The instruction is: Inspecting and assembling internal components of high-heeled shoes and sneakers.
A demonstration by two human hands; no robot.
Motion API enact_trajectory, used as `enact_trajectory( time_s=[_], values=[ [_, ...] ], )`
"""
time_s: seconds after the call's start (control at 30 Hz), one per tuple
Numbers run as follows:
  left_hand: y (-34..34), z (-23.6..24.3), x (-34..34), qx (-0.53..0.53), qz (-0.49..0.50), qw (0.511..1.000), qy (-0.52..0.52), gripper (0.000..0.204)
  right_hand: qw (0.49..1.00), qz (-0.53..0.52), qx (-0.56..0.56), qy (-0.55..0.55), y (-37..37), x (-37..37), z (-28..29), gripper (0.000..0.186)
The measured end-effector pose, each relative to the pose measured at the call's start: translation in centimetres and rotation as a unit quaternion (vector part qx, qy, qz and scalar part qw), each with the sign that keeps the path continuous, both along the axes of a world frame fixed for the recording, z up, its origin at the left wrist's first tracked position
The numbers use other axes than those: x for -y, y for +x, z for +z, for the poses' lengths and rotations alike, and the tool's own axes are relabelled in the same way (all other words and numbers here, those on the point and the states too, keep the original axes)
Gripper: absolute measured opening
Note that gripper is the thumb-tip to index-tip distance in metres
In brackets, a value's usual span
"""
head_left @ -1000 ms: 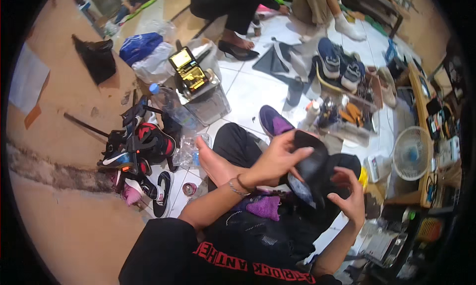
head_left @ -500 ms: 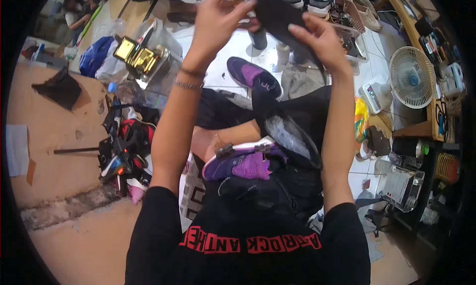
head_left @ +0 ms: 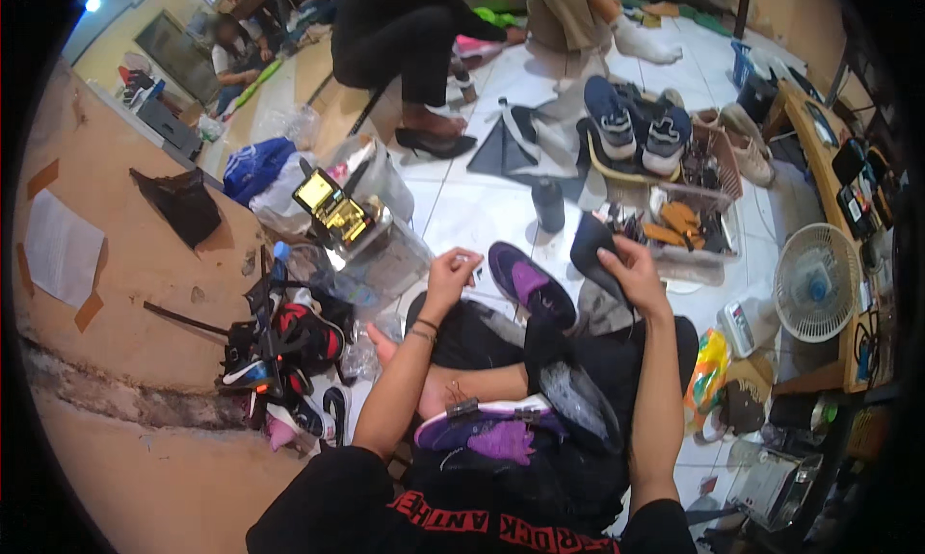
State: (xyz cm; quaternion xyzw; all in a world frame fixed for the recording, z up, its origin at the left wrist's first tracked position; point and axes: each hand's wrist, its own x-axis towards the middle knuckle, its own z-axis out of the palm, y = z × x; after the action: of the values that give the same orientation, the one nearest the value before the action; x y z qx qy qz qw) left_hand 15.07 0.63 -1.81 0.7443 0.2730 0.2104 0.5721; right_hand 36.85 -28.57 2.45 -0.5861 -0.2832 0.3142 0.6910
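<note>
My left hand (head_left: 449, 277) is raised beside a purple-and-black sneaker (head_left: 525, 284) on the floor, fingers curled; I cannot make out what, if anything, is in them. My right hand (head_left: 636, 279) pinches a black flat piece (head_left: 593, 250), resembling an insole, by its side. Across my lap lies a second purple shoe (head_left: 482, 434) with dark clips on its edge. To its right rests a black curved piece (head_left: 583, 409) with grey smears inside.
Piled shoes (head_left: 289, 332) are left, near an open gold case (head_left: 328, 202). Navy sneakers (head_left: 612, 120), a plastic bin of parts (head_left: 679, 222) and a white fan (head_left: 809, 284) are ahead and right. Co-workers (head_left: 395, 43) crouch farther back.
Half a second ago both hands held the black piece raised at the top; now my left hand is away from it, down and left, and my right hand holds it lower.
</note>
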Motion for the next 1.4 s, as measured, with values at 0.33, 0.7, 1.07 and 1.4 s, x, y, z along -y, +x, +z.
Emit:
enact_trajectory(
  time_s=[0.33, 0.7, 1.07, 1.4],
  values=[
    [2.0, 2.1, 1.9, 0.006, -0.104, 0.993, -0.061, 0.029, 0.998, -0.050, 0.028, 0.006, -0.6, 1.1, 0.4, 0.025],
    [17.8, 13.2, -3.0, 0.020, -0.072, 0.991, -0.109, 0.066, 0.998, -0.056, -0.010, -0.019, -0.1, 0.3, -2.7, 0.026],
    [8.6, 9.8, 7.7, 0.090, -0.227, 0.939, -0.243, 0.073, 0.917, -0.230, 0.324, -0.034, -5.3, -2.9, 5.7, 0.035],
    [5.3, 7.3, 3.4, 0.271, -0.165, 0.817, -0.481, 0.105, 0.811, 0.050, 0.545, -0.209, -10.9, -11.9, 9.9, 0.047]
  ],
)
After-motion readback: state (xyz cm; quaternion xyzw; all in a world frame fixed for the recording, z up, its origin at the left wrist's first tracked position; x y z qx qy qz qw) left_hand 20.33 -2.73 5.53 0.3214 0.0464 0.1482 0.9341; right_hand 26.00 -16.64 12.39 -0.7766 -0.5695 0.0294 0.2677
